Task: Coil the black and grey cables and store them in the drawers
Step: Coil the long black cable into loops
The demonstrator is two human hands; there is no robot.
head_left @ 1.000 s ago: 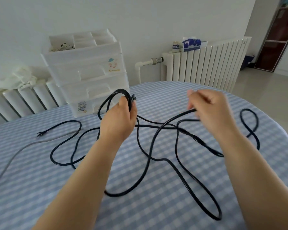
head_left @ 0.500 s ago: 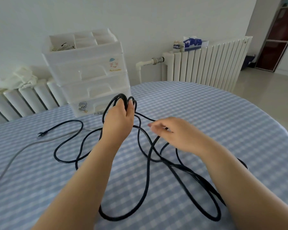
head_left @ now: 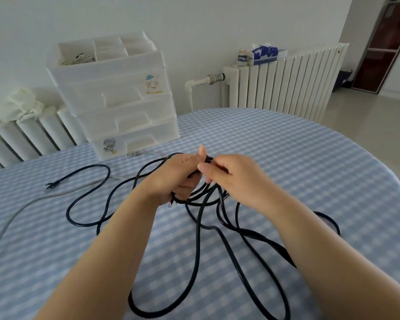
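Now the left hand (head_left: 176,179) grips a few loops of the black cable (head_left: 195,245) and the right hand (head_left: 231,176) pinches it too, but the loose part on the table (head_left: 310,158) could tangle

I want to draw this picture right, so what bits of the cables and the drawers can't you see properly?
- Black cable, head view: the part inside the left hand and right hand is covered by fingers; its lowest loop is cut off by the bottom edge.
- Grey cable: runs off the left edge, end unseen.
- Drawers: shut, frosted fronts hide the contents.
- Top tray items: too small to identify.
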